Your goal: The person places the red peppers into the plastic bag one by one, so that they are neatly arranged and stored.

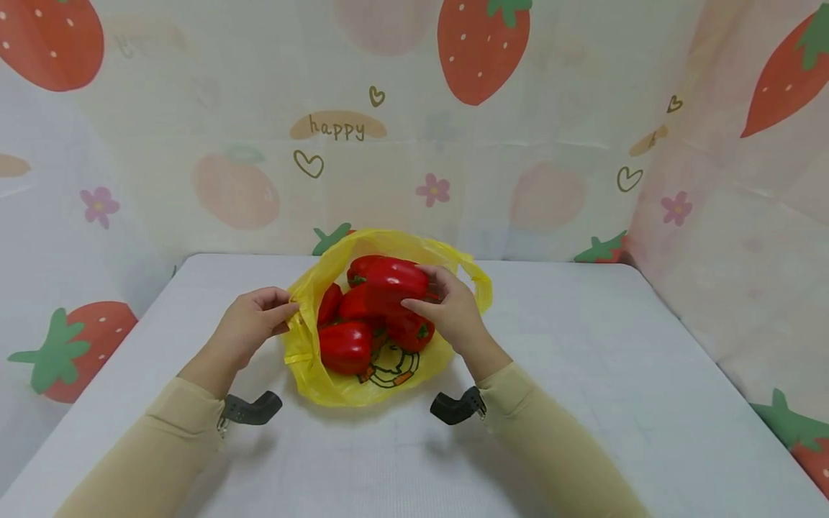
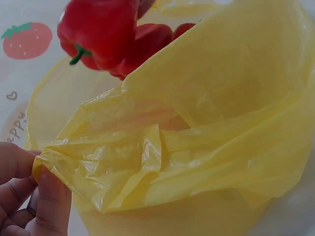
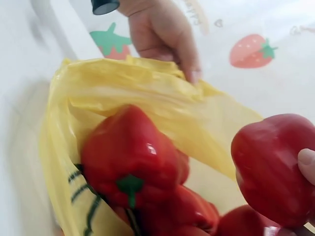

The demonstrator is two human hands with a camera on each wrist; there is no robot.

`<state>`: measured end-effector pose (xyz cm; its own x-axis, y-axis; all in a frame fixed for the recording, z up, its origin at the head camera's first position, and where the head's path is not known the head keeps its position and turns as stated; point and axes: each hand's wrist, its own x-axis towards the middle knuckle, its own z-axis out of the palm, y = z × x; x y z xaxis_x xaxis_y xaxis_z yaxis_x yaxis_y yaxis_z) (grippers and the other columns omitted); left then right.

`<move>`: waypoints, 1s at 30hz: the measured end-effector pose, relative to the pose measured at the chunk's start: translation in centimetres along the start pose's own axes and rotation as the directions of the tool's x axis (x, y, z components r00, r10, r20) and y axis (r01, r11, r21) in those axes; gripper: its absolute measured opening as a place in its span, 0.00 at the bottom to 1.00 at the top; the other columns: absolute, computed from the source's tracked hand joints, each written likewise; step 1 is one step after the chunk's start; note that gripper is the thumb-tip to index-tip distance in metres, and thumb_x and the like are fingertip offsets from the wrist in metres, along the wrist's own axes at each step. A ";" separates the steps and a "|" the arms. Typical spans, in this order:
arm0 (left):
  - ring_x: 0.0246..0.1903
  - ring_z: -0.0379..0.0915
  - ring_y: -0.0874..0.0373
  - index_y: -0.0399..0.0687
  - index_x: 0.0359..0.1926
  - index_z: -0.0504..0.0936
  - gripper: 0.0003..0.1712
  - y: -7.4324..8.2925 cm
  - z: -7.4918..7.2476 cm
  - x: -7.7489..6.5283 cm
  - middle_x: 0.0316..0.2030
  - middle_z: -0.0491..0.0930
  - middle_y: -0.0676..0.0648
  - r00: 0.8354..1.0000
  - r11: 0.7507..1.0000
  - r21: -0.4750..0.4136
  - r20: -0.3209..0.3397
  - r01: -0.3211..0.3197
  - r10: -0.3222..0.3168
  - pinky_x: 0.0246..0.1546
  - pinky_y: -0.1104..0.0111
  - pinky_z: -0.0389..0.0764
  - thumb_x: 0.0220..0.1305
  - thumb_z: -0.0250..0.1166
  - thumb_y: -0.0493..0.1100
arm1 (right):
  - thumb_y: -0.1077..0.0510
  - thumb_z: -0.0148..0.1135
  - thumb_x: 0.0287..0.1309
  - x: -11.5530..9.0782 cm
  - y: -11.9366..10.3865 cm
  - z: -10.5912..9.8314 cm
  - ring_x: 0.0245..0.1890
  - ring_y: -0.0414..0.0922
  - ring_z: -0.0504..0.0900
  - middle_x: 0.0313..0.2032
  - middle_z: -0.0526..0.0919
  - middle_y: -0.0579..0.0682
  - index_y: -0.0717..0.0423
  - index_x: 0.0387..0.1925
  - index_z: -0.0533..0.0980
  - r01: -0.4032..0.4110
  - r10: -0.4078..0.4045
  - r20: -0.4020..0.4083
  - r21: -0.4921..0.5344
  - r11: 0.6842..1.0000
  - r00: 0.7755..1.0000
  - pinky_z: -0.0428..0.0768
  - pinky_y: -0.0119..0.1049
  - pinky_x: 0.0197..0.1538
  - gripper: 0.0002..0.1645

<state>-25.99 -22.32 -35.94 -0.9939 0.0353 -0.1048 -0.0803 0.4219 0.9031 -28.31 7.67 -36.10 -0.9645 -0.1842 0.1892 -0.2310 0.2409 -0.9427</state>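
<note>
A yellow plastic bag [image 1: 304,374] lies with its mouth spread on the white table, several red bell peppers [image 1: 346,347] inside it. My left hand [image 1: 251,324] pinches the bag's left rim between thumb and fingers, as the left wrist view shows close up. My right hand [image 1: 458,316] grips one red bell pepper [image 1: 395,277] over the bag's mouth, above the other peppers. In the left wrist view this held pepper [image 2: 101,32] has its green stem facing down and left. The right wrist view shows a thumb on its side.
The white table [image 1: 596,381] reaches out on both sides of the bag. Behind it hangs a cloth backdrop [image 1: 388,158] printed with strawberries, and similar cloth covers both sides. A dark camera mount [image 1: 252,409] sits at the left wrist, another mount [image 1: 456,406] at the right.
</note>
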 end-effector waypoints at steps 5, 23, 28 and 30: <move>0.46 0.71 0.50 0.39 0.49 0.73 0.22 0.0 -0.1 0.0 0.49 0.73 0.40 1.000 1.000 -0.006 -0.001 -0.006 0.006 0.45 0.68 0.77 0.63 0.58 0.51 | 0.52 0.70 0.46 0.6 0.3 1.9 0.47 0.43 0.76 0.47 0.76 0.43 0.43 0.53 0.70 0.015 -0.015 -0.012 -0.035 0.999 1.000 0.77 0.38 0.48 0.31; 0.46 0.72 0.51 0.40 0.49 0.73 0.23 -0.4 -0.3 -0.3 0.49 0.73 0.41 1.000 1.000 0.004 -0.004 -0.011 0.011 0.45 0.67 0.77 0.63 0.57 0.53 | 0.48 0.69 0.46 0.7 0.2 6.2 0.49 0.41 0.74 0.50 0.76 0.42 0.43 0.56 0.68 -0.020 0.014 -0.036 -0.166 0.986 0.999 0.75 0.38 0.52 0.33; 0.46 0.73 0.51 0.39 0.49 0.73 0.22 -0.4 -0.3 -0.4 0.49 0.73 0.40 1.000 1.000 -0.005 -0.007 -0.013 0.013 0.45 0.67 0.77 0.63 0.57 0.52 | 0.48 0.68 0.47 0.8 0.4 6.9 0.50 0.40 0.73 0.51 0.75 0.41 0.43 0.56 0.68 -0.053 0.037 -0.081 -0.197 0.979 0.996 0.73 0.37 0.53 0.33; 0.46 0.73 0.51 0.39 0.49 0.73 0.22 -0.3 -0.3 -0.4 0.48 0.73 0.40 1.000 1.000 -0.006 -0.010 -0.015 0.015 0.44 0.68 0.77 0.63 0.57 0.51 | 0.48 0.68 0.47 0.9 0.4 7.2 0.51 0.40 0.72 0.52 0.75 0.41 0.44 0.57 0.67 -0.055 0.036 -0.096 -0.210 0.976 0.995 0.73 0.38 0.54 0.34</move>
<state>-25.59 -22.75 -36.08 -0.9957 0.0326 -0.0870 -0.0657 0.4164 0.9068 -28.33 0.80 -38.29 -0.9799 -0.0834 0.1810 -0.1992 0.4453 -0.8730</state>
